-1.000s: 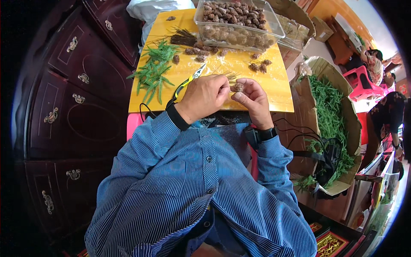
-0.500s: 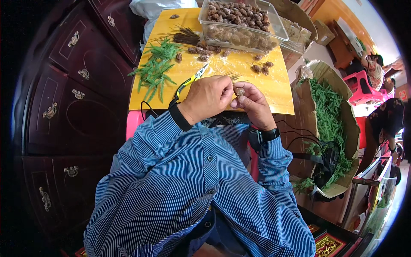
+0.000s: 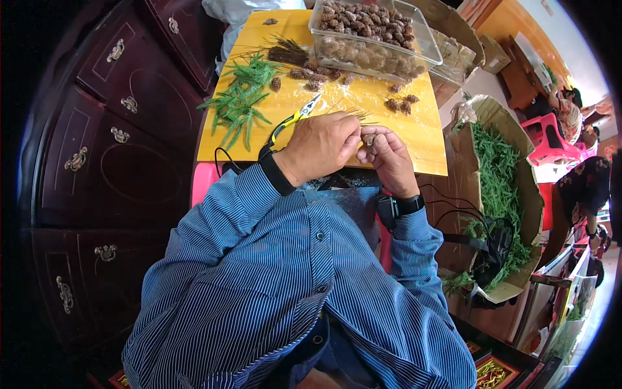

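Reference for positions: clock face centred on the held pine cone, 12 o'clock at the top of the head view.

Hands. The right hand [image 3: 391, 162] grasps one small brown pine cone [image 3: 369, 139] between thumb and bent fingers. The cone is located above the near edge of the yellow surface [image 3: 429, 139]. The left hand [image 3: 324, 148], adjacent at 9 o'clock, is curled with its back toward the camera and its fingertips just beside the cone. Its inner side is hidden; whether it grips anything cannot be told.

Items on the surface. Thin brown stems [image 3: 360, 115] lie at 11 o'clock, just beyond the left hand. A pair of pliers [image 3: 293, 121] with yellow-and-black handles lies between 9 and 10 o'clock, near the left hand. Green sprigs [image 3: 243, 97] lie in the same direction, farther out. A bundle of dark stems [image 3: 287, 53] is located between 10 and 11 o'clock. Loose cones [image 3: 316, 78] are grouped at 11 o'clock; a smaller cluster of cones [image 3: 402, 104] sits between 1 and 2 o'clock. A clear plastic container [image 3: 374, 62], filled with cones, stands at 12 o'clock.

Surroundings. A cardboard box [image 3: 466, 188] of greenery stands at 4 o'clock; a dark cabinet [image 3: 120, 178], at 9 o'clock.
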The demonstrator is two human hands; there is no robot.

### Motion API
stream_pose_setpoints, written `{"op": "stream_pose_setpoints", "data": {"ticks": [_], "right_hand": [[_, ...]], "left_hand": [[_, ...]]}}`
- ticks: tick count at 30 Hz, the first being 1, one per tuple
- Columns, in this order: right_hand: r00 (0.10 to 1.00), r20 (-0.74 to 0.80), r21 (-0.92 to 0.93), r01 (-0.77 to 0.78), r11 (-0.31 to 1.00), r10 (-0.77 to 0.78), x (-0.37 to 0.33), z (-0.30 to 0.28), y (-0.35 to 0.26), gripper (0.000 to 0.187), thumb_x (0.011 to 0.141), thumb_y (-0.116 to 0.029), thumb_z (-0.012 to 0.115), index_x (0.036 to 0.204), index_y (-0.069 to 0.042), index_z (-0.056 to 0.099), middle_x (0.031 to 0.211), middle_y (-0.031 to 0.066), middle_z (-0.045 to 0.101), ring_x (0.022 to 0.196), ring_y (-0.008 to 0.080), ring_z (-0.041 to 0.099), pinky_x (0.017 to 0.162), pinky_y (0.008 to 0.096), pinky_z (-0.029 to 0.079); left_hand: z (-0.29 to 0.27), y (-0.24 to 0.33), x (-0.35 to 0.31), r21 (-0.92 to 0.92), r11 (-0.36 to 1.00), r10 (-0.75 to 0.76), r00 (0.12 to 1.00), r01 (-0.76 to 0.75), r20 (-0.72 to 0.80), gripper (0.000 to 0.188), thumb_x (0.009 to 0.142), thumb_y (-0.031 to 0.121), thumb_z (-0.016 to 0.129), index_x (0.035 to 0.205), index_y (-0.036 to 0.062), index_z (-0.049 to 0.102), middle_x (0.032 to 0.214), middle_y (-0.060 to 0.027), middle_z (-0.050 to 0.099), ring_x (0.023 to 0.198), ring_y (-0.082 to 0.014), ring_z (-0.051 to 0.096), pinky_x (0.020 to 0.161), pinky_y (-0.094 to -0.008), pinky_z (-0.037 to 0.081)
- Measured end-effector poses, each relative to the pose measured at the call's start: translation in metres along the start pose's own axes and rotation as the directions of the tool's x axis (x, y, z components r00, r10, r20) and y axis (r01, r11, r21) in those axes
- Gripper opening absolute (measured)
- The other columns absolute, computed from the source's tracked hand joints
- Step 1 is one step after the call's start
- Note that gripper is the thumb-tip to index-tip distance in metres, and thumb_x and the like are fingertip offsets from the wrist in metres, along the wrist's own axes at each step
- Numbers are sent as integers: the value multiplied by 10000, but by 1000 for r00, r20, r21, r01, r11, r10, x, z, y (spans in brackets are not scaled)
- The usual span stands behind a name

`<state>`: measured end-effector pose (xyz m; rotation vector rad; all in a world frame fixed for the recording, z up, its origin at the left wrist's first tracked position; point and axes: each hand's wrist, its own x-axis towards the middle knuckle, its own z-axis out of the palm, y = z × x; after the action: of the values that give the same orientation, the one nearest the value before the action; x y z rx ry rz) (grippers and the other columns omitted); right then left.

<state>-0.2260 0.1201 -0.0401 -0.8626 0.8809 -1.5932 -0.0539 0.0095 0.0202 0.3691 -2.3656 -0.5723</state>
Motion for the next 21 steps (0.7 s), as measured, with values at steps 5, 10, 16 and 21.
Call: {"op": "stream_pose_setpoints", "data": {"ticks": [5, 10, 16, 21], "right_hand": [[1000, 30, -58, -7, 998, 9, 1, 0, 1, 368, 1066, -287, 500, 1249, 21, 585, 1092, 86, 673, 816, 149, 626, 758, 272, 521], [998, 52, -53, -27, 998, 30, 0, 0, 0, 374, 1072, -315, 483, 1219, 7, 607, 1060, 91, 679, 782, 134, 619, 734, 265, 520], [988, 84, -98, -119, 988, 128, -2, 1, -2, 355, 1078, -327, 466, 1197, -27, 612, 1027, 86, 688, 760, 121, 627, 722, 256, 522], [989, 124, 51, -91, 995, 84, -2, -2, -2, 339, 1075, -320, 469, 1185, -26, 599, 1013, 94, 684, 741, 133, 620, 712, 260, 519]], "left_hand": [[-9, -3, 3, 100, 992, 78, 996, -83, 51, 93, 856, 132, 662, 873, 61, 605, 838, -96, 604, 789, -307, 633, 661, -404, 508], [-13, -9, 6, 102, 982, 148, 985, -157, 95, 112, 864, 158, 668, 885, 73, 599, 874, -88, 578, 834, -296, 623, 678, -402, 507], [-22, -12, 13, 56, 964, 253, 961, -260, 116, 157, 860, 187, 693, 915, 61, 615, 884, -92, 581, 832, -306, 618, 682, -392, 511], [-23, -8, 18, 1, 975, 224, 974, -224, 25, 199, 860, 173, 720, 987, 44, 637, 904, -74, 615, 789, -246, 642, 688, -345, 516]]}}
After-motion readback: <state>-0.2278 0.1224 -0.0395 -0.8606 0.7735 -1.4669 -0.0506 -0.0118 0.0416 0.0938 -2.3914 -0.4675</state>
